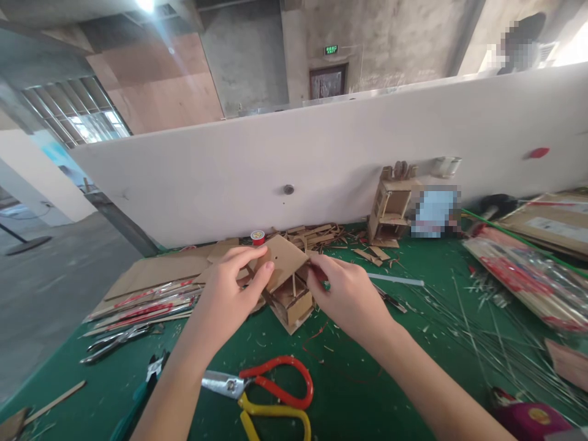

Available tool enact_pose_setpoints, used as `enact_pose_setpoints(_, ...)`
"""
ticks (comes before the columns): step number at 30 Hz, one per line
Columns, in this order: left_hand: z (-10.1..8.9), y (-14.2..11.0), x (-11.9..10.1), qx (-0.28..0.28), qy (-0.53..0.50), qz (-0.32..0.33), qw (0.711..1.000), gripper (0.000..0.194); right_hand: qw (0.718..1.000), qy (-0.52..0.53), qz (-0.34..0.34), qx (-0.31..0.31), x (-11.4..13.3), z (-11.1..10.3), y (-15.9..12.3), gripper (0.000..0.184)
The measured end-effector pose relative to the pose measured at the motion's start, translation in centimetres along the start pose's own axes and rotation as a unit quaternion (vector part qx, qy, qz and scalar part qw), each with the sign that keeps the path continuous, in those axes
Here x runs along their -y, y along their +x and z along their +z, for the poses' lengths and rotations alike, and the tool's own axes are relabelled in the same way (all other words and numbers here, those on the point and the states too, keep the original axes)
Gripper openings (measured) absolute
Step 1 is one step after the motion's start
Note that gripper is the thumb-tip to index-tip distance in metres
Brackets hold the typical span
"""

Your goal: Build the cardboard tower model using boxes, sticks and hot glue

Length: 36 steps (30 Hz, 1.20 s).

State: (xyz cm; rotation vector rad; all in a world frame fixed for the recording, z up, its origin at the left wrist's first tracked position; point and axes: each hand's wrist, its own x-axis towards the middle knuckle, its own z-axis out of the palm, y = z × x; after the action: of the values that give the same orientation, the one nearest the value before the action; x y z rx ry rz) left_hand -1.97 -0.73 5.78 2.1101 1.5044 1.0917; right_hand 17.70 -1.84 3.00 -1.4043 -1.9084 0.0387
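Note:
A flat brown cardboard piece (283, 260) with a small hole is held up between both hands over a small cardboard box model (294, 304) on the green mat (367, 367). My left hand (229, 288) pinches the piece's left edge between thumb and fingers. My right hand (346, 297) pinches its right edge, fingers closed. Red-handled scissors (271, 383) and yellow-handled scissors (271, 419) lie just in front of my forearms.
Cardboard sheets and stick bundles (147, 300) lie at the left, with pliers (114, 343) near them. A red thread spool (257, 237) and a cardboard chair model (390, 208) stand by the white partition (321, 147). Packets of thin sticks (528, 275) lie at the right.

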Motion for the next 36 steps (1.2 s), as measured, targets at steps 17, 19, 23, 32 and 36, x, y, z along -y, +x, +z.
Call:
enact_pose_setpoints(17,0.0,0.1,0.0,0.0,0.0,-0.001,1.0,0.037,0.992,-0.084,-0.096,0.01,-1.1,0.5,0.0,0.032)
enact_pose_setpoints(19,0.0,0.1,0.0,-0.001,0.0,-0.001,1.0,0.037,0.991,-0.077,-0.108,0.022,-1.3,0.3,0.0,0.03)
enact_pose_setpoints(23,-0.1,0.1,0.0,0.002,-0.001,-0.007,1.0,0.037,0.991,-0.086,-0.101,0.006,-1.3,0.2,0.1,0.035)
enact_pose_setpoints(32,-0.1,0.1,0.0,0.002,0.006,0.0,1.0,0.037,0.998,0.002,-0.049,-0.034,-0.8,0.6,0.0,0.027)
enact_pose_setpoints(36,-0.2,0.0,0.0,0.004,0.007,-0.003,1.0,0.037,0.992,0.121,0.015,-0.018,-0.5,0.5,0.2,0.023)
